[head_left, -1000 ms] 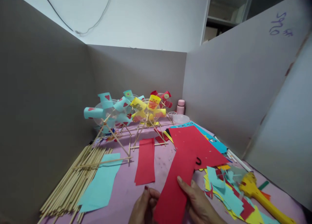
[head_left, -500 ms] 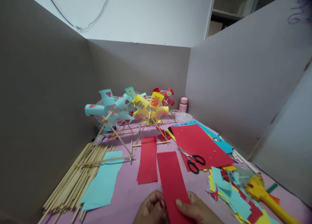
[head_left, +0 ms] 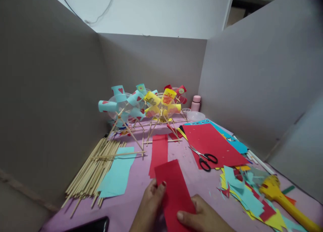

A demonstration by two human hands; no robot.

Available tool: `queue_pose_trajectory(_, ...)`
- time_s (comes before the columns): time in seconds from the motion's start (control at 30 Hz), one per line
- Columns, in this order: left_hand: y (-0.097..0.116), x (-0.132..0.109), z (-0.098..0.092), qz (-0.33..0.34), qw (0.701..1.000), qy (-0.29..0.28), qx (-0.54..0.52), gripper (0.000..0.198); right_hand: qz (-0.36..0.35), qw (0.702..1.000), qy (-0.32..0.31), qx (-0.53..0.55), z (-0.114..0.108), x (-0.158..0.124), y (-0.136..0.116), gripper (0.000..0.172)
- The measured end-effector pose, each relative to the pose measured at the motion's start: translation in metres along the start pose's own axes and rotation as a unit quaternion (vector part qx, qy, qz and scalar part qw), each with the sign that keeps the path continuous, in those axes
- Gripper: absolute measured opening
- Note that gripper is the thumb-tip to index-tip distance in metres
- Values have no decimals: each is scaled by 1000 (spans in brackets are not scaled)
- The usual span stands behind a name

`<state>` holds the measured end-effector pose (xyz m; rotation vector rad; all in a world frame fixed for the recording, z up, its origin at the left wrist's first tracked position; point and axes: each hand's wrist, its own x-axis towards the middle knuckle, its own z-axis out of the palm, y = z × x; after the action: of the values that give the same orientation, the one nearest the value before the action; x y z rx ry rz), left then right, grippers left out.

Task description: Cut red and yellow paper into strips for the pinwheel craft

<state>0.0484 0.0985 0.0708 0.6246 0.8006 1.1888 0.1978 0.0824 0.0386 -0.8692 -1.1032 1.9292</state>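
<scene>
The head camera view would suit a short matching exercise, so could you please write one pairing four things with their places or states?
Column one
1. Scissors
2. Right hand
3. Pink bottle
4. Wooden sticks

Column two
A. Standing upright near the back panel
B. In a bundle beside the light-blue paper
C. Lying mostly on the large red sheet
D. Gripping the red paper strip, thumb on its upper face

Right pairs: 1-C, 2-D, 3-A, 4-B
</scene>
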Motion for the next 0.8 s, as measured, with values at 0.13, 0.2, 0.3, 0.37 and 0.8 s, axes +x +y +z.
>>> queue_pose_trajectory(0.13, -8, -2, 2, -26, 999, 34, 12, 29, -28, 999, -27, 15, 3, 0, 1, 46)
queue_pose_trajectory(0.2, -2, 1, -3, -12, 998, 68, -3, 25, -32, 998, -57, 14, 3, -1, 2, 46)
queue_pose_trajectory(0.3, 11, 7, -12, 41, 990, 134, -31, 23, 9, 997, -71, -23, -2, -2, 7, 51)
queue_pose_trajectory(0.37, 17, 10, -16, 70, 981, 175, -41, 26, 50, 995, -58, -59, -6, -3, 12, 56)
queue_pose_trajectory(0.8, 23, 9, -13, 78, 977, 191, -56, 24, -17, 967, -43, -249, -8, -10, -4, 57)
